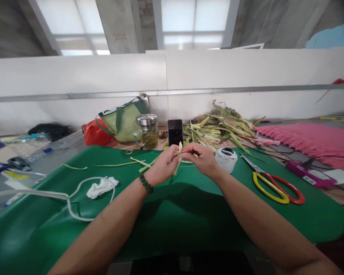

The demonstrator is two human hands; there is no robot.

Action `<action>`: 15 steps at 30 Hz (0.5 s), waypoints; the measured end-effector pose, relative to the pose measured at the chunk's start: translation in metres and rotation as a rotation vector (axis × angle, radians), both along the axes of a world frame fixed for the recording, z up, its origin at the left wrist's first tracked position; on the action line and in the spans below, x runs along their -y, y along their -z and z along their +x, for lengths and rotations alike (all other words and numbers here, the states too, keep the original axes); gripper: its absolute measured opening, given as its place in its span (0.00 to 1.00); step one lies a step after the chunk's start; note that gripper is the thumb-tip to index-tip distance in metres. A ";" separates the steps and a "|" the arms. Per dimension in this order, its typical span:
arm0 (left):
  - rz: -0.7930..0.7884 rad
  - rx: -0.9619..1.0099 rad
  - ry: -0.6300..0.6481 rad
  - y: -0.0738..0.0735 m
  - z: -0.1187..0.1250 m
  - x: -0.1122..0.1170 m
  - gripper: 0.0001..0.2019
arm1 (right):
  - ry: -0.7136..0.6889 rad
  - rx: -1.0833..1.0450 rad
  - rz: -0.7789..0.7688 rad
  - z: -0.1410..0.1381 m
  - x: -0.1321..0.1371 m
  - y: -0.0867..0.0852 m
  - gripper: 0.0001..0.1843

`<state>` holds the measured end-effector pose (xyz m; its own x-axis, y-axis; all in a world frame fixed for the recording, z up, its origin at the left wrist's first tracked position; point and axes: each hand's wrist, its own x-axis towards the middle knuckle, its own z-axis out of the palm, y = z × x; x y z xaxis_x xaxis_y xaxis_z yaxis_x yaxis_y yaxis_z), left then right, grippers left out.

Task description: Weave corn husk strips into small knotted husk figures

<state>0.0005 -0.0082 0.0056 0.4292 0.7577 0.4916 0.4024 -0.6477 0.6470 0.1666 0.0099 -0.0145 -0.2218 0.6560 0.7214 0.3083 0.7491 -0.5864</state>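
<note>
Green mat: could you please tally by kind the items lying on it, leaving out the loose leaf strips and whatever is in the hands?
Scissors: 1
White roll: 1
Crumpled tissue: 1
White cord: 1
Total: 4

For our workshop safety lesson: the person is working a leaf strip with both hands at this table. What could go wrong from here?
The left hand and right hand pinch a thin leaf strip; a hard pull might tear it. The scissors lie near the right forearm, tips toward the hands; a sweep could catch them.
</note>
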 end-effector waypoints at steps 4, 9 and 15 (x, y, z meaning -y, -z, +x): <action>0.015 -0.034 0.000 0.001 0.001 0.000 0.03 | 0.025 -0.005 0.011 0.001 -0.001 0.001 0.10; -0.008 0.023 0.005 0.006 0.001 0.000 0.12 | 0.007 0.089 -0.016 0.004 -0.003 0.001 0.08; -0.102 0.079 -0.012 0.008 0.001 0.001 0.32 | 0.019 0.200 0.002 0.003 -0.002 -0.001 0.10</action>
<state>0.0015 -0.0094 -0.0023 0.3832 0.8104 0.4432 0.3546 -0.5721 0.7395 0.1692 0.0118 -0.0135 -0.3487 0.6601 0.6654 0.4327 0.7431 -0.5105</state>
